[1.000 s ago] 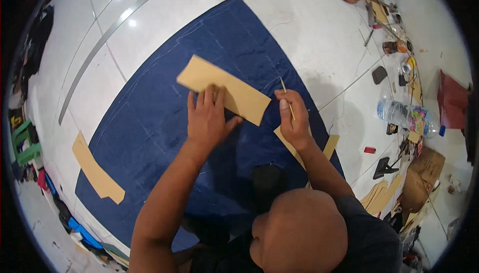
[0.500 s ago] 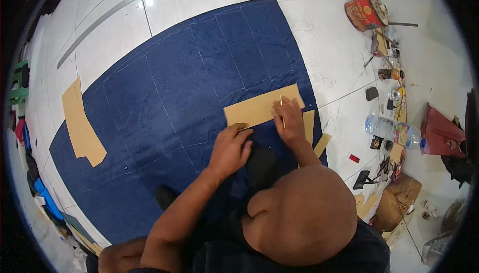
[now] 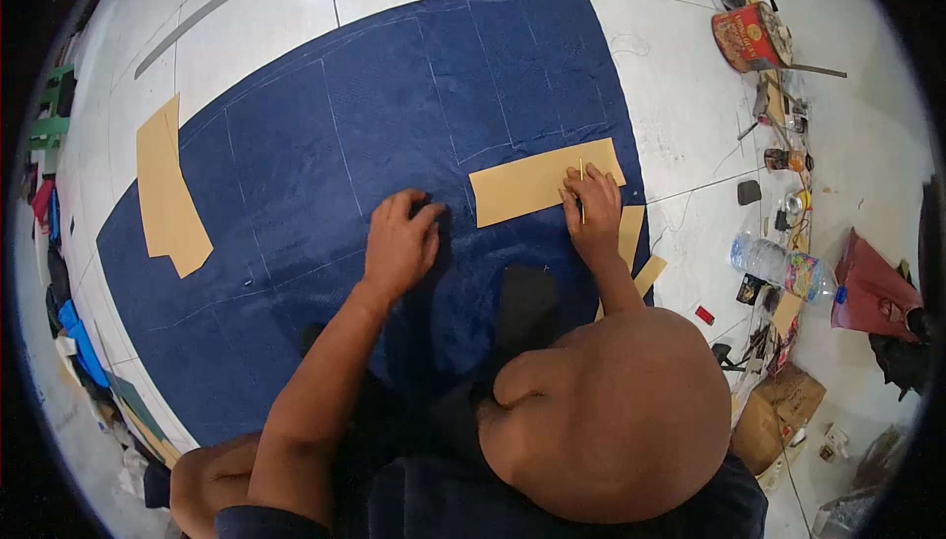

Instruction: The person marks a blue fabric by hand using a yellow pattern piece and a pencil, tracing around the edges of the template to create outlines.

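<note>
A large navy-blue cloth (image 3: 296, 160) lies spread on the floor, marked with thin pale lines. On its right part rests a tan rectangular card pattern (image 3: 527, 184). My right hand (image 3: 597, 219) is at the card's right end, gripping a thin yellowish pencil-like stick (image 3: 582, 206) while its fingers touch the card. To the left of the card, my left hand (image 3: 399, 248) is over the cloth with fingers bent, thumb apart and nothing visible in it. An angled tan card piece (image 3: 169, 194) lies across the cloth's left edge. Another tan strip (image 3: 631, 234) shows beside my right wrist.
A long metal ruler (image 3: 222, 12) lies on the white tiles beyond the cloth. Along the right stand a red tin (image 3: 746, 38), a clear plastic bottle (image 3: 774, 261) on its side, a cardboard box (image 3: 778, 416) and small tools. Folded fabrics (image 3: 79, 337) line the left.
My left hand has come off the card's lower left corner and moved left over the cloth. My right hand stays on the card with the stick. The whole view has shifted slightly.
</note>
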A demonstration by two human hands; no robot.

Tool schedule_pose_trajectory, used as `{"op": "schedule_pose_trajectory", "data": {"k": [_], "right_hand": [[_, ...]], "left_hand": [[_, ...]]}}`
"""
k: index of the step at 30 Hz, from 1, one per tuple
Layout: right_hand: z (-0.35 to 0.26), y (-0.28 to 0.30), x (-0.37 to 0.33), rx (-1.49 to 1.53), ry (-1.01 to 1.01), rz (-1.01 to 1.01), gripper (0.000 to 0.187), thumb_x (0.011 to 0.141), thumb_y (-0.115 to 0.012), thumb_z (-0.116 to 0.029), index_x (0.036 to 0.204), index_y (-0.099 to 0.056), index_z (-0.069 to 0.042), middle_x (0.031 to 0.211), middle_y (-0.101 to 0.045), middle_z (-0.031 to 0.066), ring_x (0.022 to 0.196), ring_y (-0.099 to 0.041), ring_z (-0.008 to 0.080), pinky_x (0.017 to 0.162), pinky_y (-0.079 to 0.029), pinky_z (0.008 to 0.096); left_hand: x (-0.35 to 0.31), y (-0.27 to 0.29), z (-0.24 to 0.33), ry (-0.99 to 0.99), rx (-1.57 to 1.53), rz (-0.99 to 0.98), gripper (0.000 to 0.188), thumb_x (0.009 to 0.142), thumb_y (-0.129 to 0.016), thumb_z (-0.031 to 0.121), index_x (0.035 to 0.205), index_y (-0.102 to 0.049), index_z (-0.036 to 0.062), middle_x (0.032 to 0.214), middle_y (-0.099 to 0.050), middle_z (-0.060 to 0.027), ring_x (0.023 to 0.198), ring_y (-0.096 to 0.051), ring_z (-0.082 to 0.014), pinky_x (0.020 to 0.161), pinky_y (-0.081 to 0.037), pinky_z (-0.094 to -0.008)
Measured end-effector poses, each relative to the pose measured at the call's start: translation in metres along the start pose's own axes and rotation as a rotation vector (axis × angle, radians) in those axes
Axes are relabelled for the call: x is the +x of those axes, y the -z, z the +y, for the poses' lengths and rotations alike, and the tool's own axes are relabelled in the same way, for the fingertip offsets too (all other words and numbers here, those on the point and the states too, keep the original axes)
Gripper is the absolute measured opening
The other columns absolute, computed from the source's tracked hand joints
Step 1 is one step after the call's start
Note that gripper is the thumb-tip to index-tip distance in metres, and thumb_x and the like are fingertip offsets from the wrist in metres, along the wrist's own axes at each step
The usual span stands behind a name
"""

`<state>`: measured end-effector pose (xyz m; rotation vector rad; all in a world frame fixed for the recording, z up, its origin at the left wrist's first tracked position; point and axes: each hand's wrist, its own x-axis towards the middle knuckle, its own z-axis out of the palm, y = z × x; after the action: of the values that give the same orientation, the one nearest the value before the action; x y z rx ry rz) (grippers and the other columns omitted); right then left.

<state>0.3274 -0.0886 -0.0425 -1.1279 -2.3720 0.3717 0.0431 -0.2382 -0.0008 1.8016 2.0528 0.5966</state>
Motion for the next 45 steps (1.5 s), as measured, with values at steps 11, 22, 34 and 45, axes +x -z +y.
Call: {"op": "schedule_pose_trajectory", "data": {"k": [11,22,34,45], "right_hand": [[0.0,-0.003,0.001,0.027,-0.024,0.009,0.022,0.089,-0.07,-0.008,0.11,-0.066,-0.007,0.123,-0.069,0.0097,0.129,-0.055,0.0344,0.113,-0.034,0.0557],[0.0,-0.004,-0.002,0.014,-0.042,0.012,0.022,0.09,-0.07,-0.01,0.112,-0.068,-0.007,0.123,-0.069,0.0092,0.129,-0.055,0.0335,0.114,-0.034,0.0556],[0.002,0.008,-0.013,-0.068,-0.149,-0.011,0.022,0.093,-0.067,-0.016,0.112,-0.067,-0.005,0.126,-0.068,0.0125,0.129,-0.054,0.0371,0.112,-0.034,0.056],[0.006,0.004,-0.016,0.053,-0.146,0.02,0.024,0.09,-0.069,-0.014,0.112,-0.065,-0.006,0.127,-0.067,0.0129,0.128,-0.054,0.0397,0.112,-0.033,0.0569]], "left_hand": [[0.019,-0.015,0.012,-0.133,0.123,-0.091,0.047,0.088,-0.067,0.011,0.134,-0.064,0.0197,0.136,-0.053,-0.02,0.127,-0.05,-0.0384,0.108,-0.04,-0.0492],[0.016,-0.018,0.011,-0.175,0.182,-0.122,0.052,0.088,-0.068,0.013,0.137,-0.06,0.0264,0.138,-0.05,-0.0206,0.129,-0.047,-0.0411,0.109,-0.038,-0.0538],[0.018,-0.015,0.016,-0.131,0.167,-0.163,0.054,0.083,-0.074,0.015,0.135,-0.06,0.024,0.139,-0.05,-0.0207,0.13,-0.047,-0.0408,0.109,-0.04,-0.054],[0.02,-0.016,0.024,-0.109,0.096,-0.166,0.055,0.087,-0.071,0.017,0.14,-0.056,0.016,0.144,-0.046,-0.021,0.138,-0.041,-0.0407,0.115,-0.033,-0.056]]}}
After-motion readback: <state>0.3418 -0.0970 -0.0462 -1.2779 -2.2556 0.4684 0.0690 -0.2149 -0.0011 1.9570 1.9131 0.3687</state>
